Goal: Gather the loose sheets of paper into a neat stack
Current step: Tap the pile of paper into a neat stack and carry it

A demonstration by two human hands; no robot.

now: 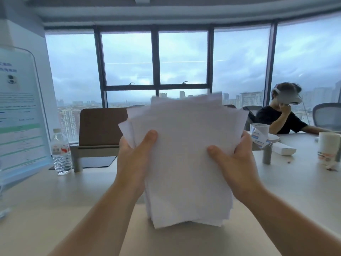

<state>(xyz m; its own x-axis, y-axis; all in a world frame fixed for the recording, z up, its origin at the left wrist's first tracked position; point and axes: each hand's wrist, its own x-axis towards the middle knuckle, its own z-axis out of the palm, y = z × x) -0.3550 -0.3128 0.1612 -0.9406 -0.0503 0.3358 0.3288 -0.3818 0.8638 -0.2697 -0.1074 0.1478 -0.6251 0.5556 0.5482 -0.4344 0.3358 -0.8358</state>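
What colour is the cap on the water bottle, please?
White, seen in the head view: the water bottle has a white cap.

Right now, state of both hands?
Left hand: shut on the sheets, gripping their left edge.
Right hand: shut on the sheets, gripping their right edge.

No legible text: print on acrylic sign [20, 115], water bottle [61, 152] label and paper cup [328, 148] too blurred.

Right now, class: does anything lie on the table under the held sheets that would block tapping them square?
Nothing visible does. Both the left hand and right hand grip the sheets upright above bare table.
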